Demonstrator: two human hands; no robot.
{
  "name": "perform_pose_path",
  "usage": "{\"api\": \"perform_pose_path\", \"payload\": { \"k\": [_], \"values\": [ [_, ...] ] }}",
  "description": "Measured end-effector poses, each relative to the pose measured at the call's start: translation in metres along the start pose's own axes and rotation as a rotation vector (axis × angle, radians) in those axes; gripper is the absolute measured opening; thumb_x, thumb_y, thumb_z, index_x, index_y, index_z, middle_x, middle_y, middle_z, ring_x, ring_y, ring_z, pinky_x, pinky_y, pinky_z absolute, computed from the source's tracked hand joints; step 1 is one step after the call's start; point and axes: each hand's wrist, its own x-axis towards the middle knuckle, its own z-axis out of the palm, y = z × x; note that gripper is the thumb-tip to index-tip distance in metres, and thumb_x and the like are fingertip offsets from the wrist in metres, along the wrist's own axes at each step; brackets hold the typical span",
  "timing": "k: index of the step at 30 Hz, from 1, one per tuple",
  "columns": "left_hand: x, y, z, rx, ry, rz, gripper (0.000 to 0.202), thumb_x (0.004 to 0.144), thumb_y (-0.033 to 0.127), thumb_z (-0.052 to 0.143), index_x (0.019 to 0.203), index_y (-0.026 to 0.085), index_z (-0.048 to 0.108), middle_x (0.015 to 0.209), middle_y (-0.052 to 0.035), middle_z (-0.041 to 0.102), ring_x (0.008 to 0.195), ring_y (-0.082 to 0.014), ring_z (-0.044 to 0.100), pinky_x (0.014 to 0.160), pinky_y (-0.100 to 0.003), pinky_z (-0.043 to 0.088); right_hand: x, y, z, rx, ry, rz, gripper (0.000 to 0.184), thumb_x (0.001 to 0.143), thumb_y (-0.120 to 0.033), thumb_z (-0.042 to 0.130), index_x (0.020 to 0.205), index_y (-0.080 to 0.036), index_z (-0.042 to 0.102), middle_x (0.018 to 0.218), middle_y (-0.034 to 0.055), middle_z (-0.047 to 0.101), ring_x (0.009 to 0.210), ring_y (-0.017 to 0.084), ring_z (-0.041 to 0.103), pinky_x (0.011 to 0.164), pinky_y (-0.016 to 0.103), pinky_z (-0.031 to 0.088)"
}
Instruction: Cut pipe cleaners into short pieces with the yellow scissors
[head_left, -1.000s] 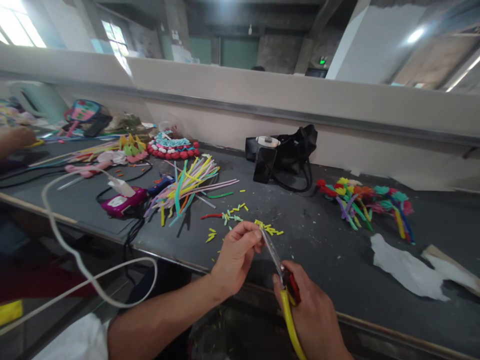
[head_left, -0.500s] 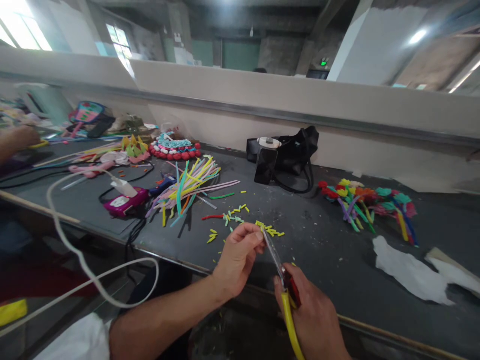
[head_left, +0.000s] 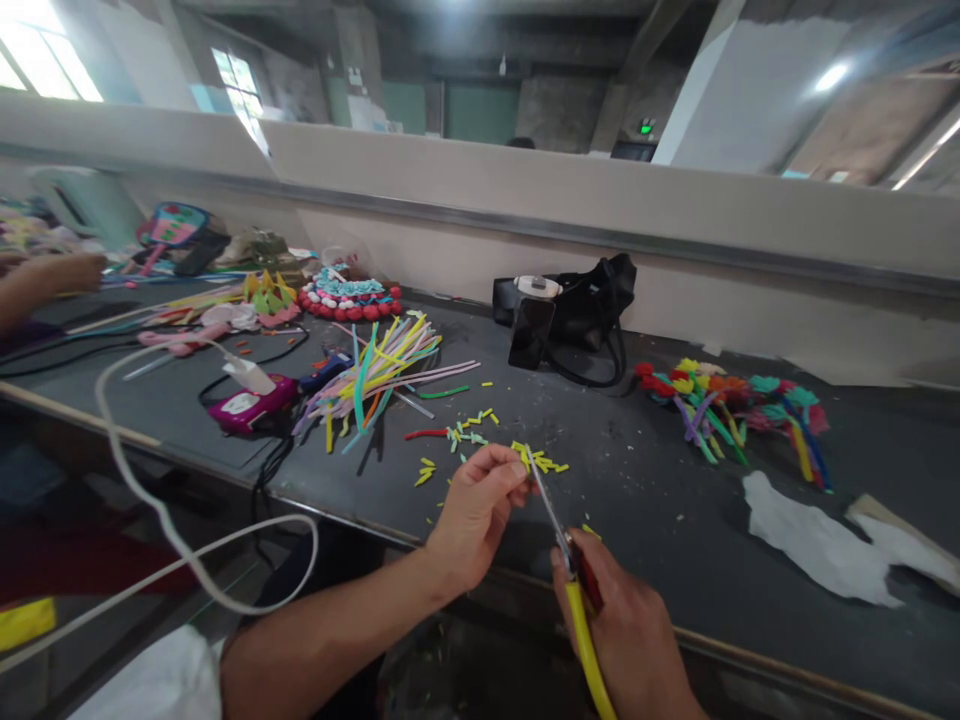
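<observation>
My right hand [head_left: 619, 625] is closed around a pair of scissors [head_left: 583, 625] with yellow and red handles. Their blades point up and away, the tips close beside the fingers of my left hand [head_left: 480, 510]. Thumb and forefinger of that hand are pinched together; whatever sits between them is too small to make out. Just past the fingertips lies a pile of short yellow cut pieces [head_left: 551, 464], looking like pipe cleaner bits. More bits, pale green pieces [head_left: 469, 437] and a red strip [head_left: 426, 434], are scattered to its left.
A heap of long coloured pipe cleaners [head_left: 382, 370] lies left of centre, near a purple power strip [head_left: 251, 405] with a white cable [head_left: 142, 490]. Behind stand a phone [head_left: 531, 333] and black bag [head_left: 596, 300]. Fuzzy flowers [head_left: 720, 395] and white paper [head_left: 814, 545] lie right. Another person's hand [head_left: 71, 272] is far left.
The scissors have turned slightly in my right hand, their blades shifting a little against my left fingertips. My left hand stays nearly still. The other person's hand at far left has moved right.
</observation>
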Motion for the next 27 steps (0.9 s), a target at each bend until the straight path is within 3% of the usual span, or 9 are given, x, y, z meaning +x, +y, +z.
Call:
{"api": "perform_pose_path", "payload": {
  "k": [5, 14, 18, 22, 27],
  "values": [
    [0.003, 0.006, -0.007, 0.092, -0.023, 0.006, 0.006, 0.071, 0.015, 0.066, 0.068, 0.017, 0.061, 0.049, 0.0055, 0.048, 0.053, -0.0083, 0.045, 0.069, -0.026, 0.043, 0.005, -0.003, -0.010, 0.078, -0.011, 0.091, 0.022, 0.094, -0.040, 0.044, 0.095, -0.024, 0.058, 0.068, -0.0036, 0.066, 0.051, 0.011, 0.062, 0.051, 0.019, 0.044],
    [0.006, 0.023, -0.026, 0.409, -0.025, 0.103, 0.005, 0.071, 0.017, 0.063, 0.068, 0.016, 0.060, 0.055, 0.0038, 0.053, 0.055, -0.0092, 0.047, 0.062, -0.023, 0.039, 0.003, -0.004, -0.012, 0.039, -0.036, 0.114, 0.023, 0.091, -0.043, 0.047, 0.099, -0.026, 0.060, 0.067, -0.0044, 0.067, 0.052, 0.013, 0.063, 0.051, 0.020, 0.044],
    [0.002, 0.032, -0.026, 0.758, -0.028, 0.288, 0.005, 0.071, 0.017, 0.062, 0.067, 0.016, 0.059, 0.062, 0.0017, 0.057, 0.059, -0.0097, 0.050, 0.058, -0.022, 0.038, 0.007, -0.011, -0.016, 0.176, -0.029, 0.127, 0.021, 0.090, -0.042, 0.051, 0.095, -0.024, 0.060, 0.073, -0.0038, 0.068, 0.056, 0.011, 0.064, 0.053, 0.018, 0.047],
    [-0.008, 0.027, -0.019, 1.077, -0.179, 0.518, 0.009, 0.068, 0.008, 0.057, 0.066, 0.016, 0.058, 0.060, 0.0023, 0.055, 0.058, -0.0095, 0.051, 0.058, -0.022, 0.039, 0.019, -0.020, -0.021, 0.273, 0.048, 0.137, 0.021, 0.087, -0.041, 0.057, 0.095, -0.022, 0.061, 0.068, -0.0044, 0.065, 0.055, 0.010, 0.062, 0.055, 0.017, 0.049],
    [-0.017, 0.012, -0.017, 1.254, -0.376, 0.675, 0.008, 0.070, 0.010, 0.056, 0.068, 0.018, 0.054, 0.060, 0.0025, 0.053, 0.059, -0.0106, 0.048, 0.059, -0.024, 0.035, 0.032, -0.026, -0.025, 0.356, 0.148, 0.149, 0.030, 0.083, -0.039, 0.062, 0.107, -0.021, 0.058, 0.073, -0.0037, 0.067, 0.060, 0.011, 0.065, 0.060, 0.018, 0.052]
  ]
}}
